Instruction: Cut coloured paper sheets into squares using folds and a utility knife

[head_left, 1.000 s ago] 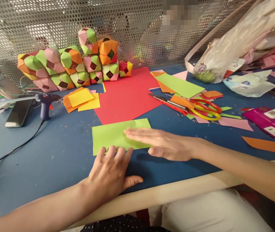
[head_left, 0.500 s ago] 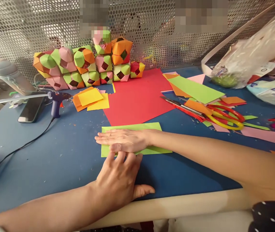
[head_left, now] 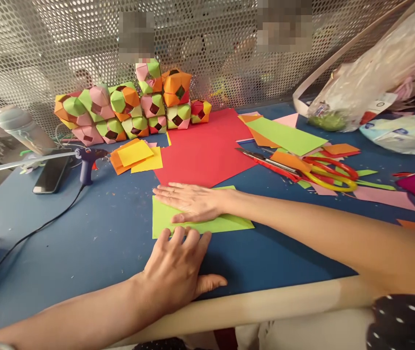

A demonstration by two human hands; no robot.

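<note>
A folded light-green paper lies flat on the blue table top, just below a large red sheet. My right hand lies palm down across the green paper, fingers stretched out and pointing left. My left hand rests flat on the table, its spread fingertips touching the paper's near edge. Neither hand grips anything.
Stacked multicoloured paper cubes stand against the perforated metal screen. A glue gun, a phone and a bottle sit at left. Orange and yellow squares, red-and-yellow scissors, paper scraps and plastic bags lie to the right.
My right hand has swept leftward across the green paper, from its right part to its left end. My left hand has stayed at the near edge. The view shifted slightly.
</note>
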